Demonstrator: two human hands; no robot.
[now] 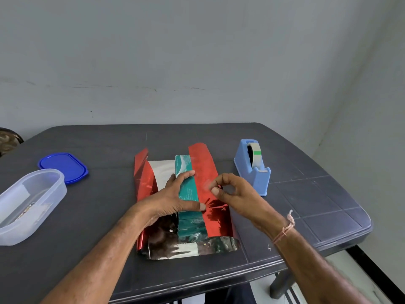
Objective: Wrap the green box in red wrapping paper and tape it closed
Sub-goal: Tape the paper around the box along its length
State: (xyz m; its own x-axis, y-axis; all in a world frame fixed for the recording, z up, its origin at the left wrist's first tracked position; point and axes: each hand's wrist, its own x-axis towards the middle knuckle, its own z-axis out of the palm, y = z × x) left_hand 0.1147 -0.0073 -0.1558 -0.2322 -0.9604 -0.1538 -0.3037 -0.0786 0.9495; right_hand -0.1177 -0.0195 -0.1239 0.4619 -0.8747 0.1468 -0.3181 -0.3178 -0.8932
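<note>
1. Your right hand [230, 191] is pinching what looks like a short clear tape strip [207, 184] between thumb and forefinger; the other fingers are curling loosely behind.
2. Your left hand [173, 198] is lying flat across the green box [188, 190], fingers straight and together, thumb stretching out to pin the edge of the red flap.
3. The box is sitting at the middle of the frame on the red wrapping paper [206, 170], its long axis running from the lower edge toward the top, leaning slightly left.
4. The flap edge is running along that same axis, just left of your pinching fingers. The strip is hovering over the flap close beside it, so a short move left and down should bridge paper and box.
5. The paper's left side [143, 172] is lying unfolded, silver backing showing.
6. The blue tape dispenser [254, 172] is standing right of the paper, nearer your right hand.
</note>
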